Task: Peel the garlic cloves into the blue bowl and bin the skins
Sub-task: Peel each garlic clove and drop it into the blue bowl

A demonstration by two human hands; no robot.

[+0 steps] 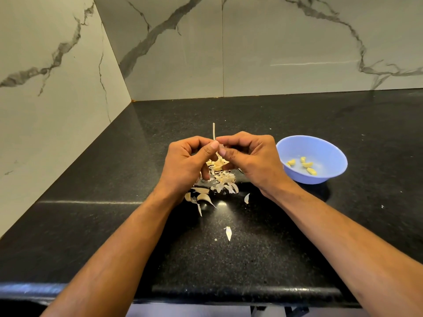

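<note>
My left hand (190,161) and my right hand (251,156) meet above the black counter, their fingertips pinching a garlic piece between them. A thin pale stalk (214,131) sticks up from it; the piece itself is mostly hidden by my fingers. Below the hands lies a heap of garlic skins (219,179), with unpeeled cloves (203,197) at its near left edge. The blue bowl (329,147) stands to the right of my right hand and holds several peeled yellow cloves (306,165).
Loose skin flakes (228,233) lie nearer the counter's front edge (229,291). Marble walls close the counter off on the left and at the back, meeting in a corner (132,100). No bin is in view.
</note>
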